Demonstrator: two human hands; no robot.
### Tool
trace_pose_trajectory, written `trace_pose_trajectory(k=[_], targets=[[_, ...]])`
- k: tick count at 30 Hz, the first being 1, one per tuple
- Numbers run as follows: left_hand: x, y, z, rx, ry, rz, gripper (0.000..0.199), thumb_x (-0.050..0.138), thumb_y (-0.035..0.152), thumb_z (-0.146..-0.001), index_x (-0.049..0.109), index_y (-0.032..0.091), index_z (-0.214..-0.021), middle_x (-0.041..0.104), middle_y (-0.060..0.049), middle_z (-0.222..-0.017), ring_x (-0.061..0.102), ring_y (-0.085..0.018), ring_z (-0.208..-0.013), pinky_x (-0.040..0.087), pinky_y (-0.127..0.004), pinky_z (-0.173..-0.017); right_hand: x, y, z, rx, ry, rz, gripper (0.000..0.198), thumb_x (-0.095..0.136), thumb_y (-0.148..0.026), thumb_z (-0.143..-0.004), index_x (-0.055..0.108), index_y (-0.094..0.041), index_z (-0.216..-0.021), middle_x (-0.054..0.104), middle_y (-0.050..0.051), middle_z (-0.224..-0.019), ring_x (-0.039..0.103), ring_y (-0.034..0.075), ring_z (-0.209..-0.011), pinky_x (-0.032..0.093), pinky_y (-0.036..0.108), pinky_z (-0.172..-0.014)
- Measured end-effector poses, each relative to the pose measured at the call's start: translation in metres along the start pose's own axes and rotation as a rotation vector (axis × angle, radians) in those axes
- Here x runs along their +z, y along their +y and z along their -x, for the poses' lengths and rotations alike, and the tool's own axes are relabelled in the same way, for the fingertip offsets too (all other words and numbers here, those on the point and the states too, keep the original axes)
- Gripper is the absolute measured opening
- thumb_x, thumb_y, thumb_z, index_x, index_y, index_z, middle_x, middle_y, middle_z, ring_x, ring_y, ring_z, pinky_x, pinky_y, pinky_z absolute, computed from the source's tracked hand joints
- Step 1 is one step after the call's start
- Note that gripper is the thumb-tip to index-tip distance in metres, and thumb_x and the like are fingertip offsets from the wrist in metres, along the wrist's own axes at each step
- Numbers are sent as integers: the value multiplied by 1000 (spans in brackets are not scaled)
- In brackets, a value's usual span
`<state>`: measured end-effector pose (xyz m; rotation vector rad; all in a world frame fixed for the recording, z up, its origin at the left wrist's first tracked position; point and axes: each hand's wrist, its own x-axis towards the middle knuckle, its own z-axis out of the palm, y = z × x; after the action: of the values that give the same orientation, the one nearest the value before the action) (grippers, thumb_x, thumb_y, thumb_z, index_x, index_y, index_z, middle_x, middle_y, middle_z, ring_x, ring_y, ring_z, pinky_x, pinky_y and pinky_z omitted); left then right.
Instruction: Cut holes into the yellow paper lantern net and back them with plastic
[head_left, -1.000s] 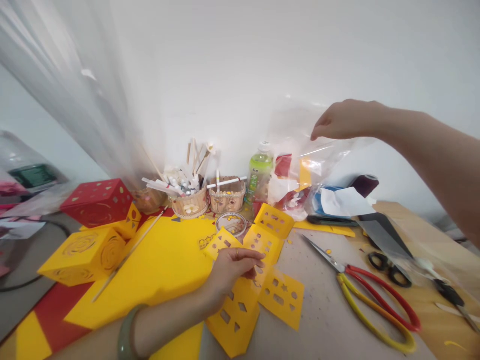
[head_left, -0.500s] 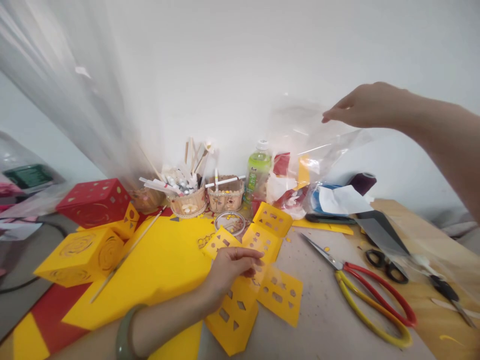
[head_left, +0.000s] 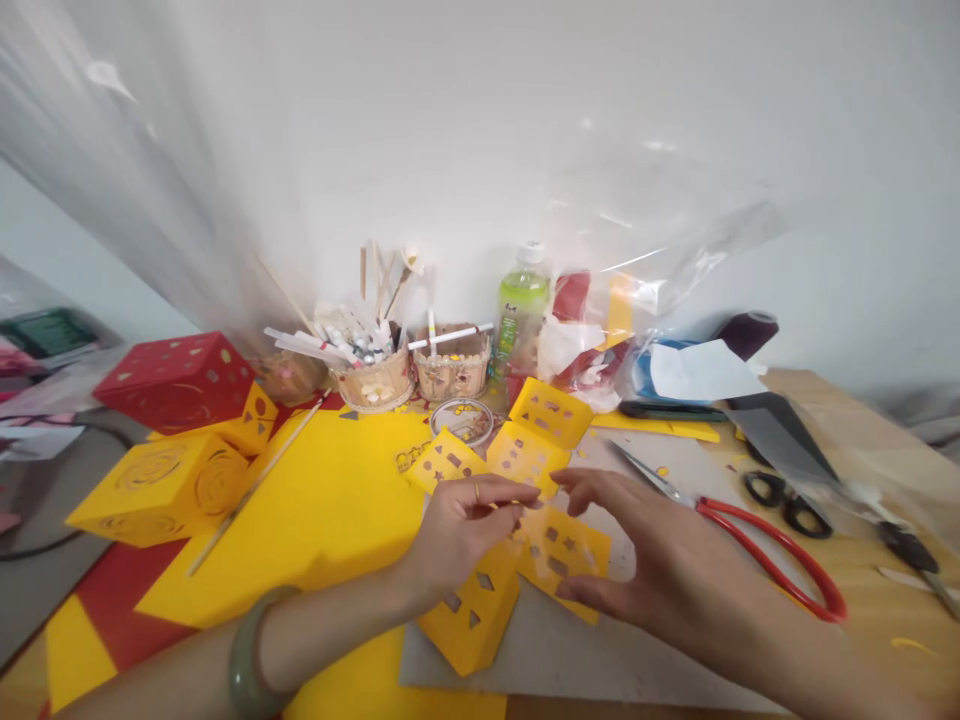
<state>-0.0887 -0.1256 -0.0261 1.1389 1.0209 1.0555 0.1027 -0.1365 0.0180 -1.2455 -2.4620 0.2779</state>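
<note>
A yellow card cut-out (head_left: 472, 620), with folded flaps and small punched shapes, lies on the grey board (head_left: 510, 660). My left hand (head_left: 469, 515), a ring on one finger and a green bangle on the wrist, hovers over its middle. Thumb and index finger are pinched; whatever sits between them is too small or hidden to name. Close by on the right is my right hand (head_left: 637, 535), thumb and fingers apart with nothing between them. It covers part of the card's right flap. Large red-handled scissors (head_left: 780, 545) lie beyond it, partly behind the forearm.
Yellow (head_left: 157, 485) and red (head_left: 180, 375) patterned boxes stand at left, near a thin stick (head_left: 259, 480). Behind are small baskets (head_left: 450, 375), a round tin (head_left: 461, 422), a green bottle (head_left: 521, 310) and a clear plastic bag (head_left: 637, 250). Black scissors (head_left: 787, 500) lie at right.
My right hand has come down from beside the plastic bag to the yellow cut-out, its fingers now spread. My left hand stays pinched over the card. The view has shifted slightly.
</note>
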Motion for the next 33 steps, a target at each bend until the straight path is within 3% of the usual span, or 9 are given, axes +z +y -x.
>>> trace_pose_trajectory(k=[4, 10, 14, 19, 25, 28, 33], targets=[[0, 3, 3, 11, -41, -19, 19, 61, 20, -68, 74, 18, -81, 72, -5, -85, 62, -15, -74, 48, -23, -65, 15, 7, 12, 0, -6, -79, 32, 66, -28, -74, 49, -25, -102, 61, 2, -112, 62, 17, -98, 53, 31, -81], [-2, -3, -1, -115, -66, 45, 31, 63, 26, -71, 67, 14, -99, 71, -4, -79, 59, -12, -64, 48, -24, -63, 16, 19, 15, -161, 10, -5, 30, 56, -20, -82, 48, -21, -110, 61, 8, -113, 60, 18, -103, 54, 33, -81], [-1, -4, -5, -216, -120, 16, 21, 68, 23, -65, 67, 14, -83, 67, -2, -66, 58, -11, -59, 46, -22, -57, 13, 23, 14, -270, -19, 37, 27, 51, -15, -84, 52, -19, -110, 58, 10, -121, 55, 21, -112, 53, 36, -85], [1, 1, -6, -304, -23, 51, 14, 69, 24, -61, 61, 14, -68, 67, -3, -64, 59, -11, -55, 46, -23, -57, 11, 22, 18, -113, 57, 40, 36, 50, -17, -81, 49, -23, -117, 47, 9, -134, 53, 22, -115, 52, 37, -87], [3, 1, -2, -339, 0, 95, 15, 68, 24, -61, 58, 14, -66, 69, -4, -66, 57, -10, -52, 46, -23, -57, 24, 7, 17, -126, 255, 200, 29, 56, -29, -81, 53, -15, -106, 61, 15, -112, 61, 26, -99, 56, 40, -74], [3, 2, 0, -341, -20, 88, 14, 67, 23, -62, 57, 14, -66, 69, -4, -66, 56, -9, -51, 46, -22, -56, 30, 6, 16, -119, 258, 237, 19, 53, -22, -83, 54, -15, -101, 61, 14, -111, 61, 25, -96, 56, 38, -72], [3, 7, -1, -332, -45, 36, 15, 69, 23, -61, 58, 14, -64, 67, -3, -63, 55, -9, -50, 45, -23, -55, 29, 11, 20, -45, 247, 109, 15, 54, -25, -83, 55, -19, -98, 61, 10, -109, 62, 22, -97, 54, 36, -76]])
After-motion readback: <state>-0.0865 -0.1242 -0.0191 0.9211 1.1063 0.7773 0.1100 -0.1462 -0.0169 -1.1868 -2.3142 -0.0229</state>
